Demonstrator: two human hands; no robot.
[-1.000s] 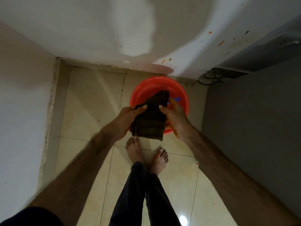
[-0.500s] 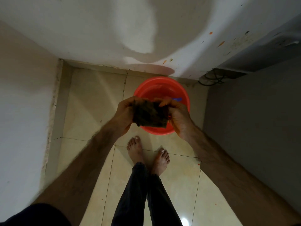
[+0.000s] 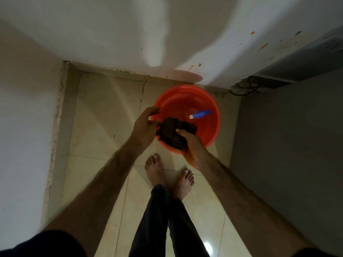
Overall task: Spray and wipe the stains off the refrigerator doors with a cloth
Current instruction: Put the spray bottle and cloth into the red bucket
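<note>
Basin (image 3: 211, 134) holds spray bottle (image 3: 200, 114); hands grip cloth (image 3: 173, 133).

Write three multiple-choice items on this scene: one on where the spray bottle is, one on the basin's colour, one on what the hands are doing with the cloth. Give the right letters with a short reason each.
1. Where does the spray bottle lie?
A. inside the basin
B. on the floor tiles beside the feet
C. in the left hand

2. What colour is the basin?
A. blue
B. red-orange
C. white

3. How is the cloth held?
A. it lies loose on the floor
B. the left hand alone grips it
C. the right hand grips it

Answers:
1 A: the blue bottle with its white tip lies within the basin's rim.
2 B: the round basin on the tiles is plainly red-orange.
3 C: the right hand curls round the bunched dark cloth over the basin's near edge, while the left hand is beside it with fingers spread; whether it touches the cloth cannot be told.
</note>
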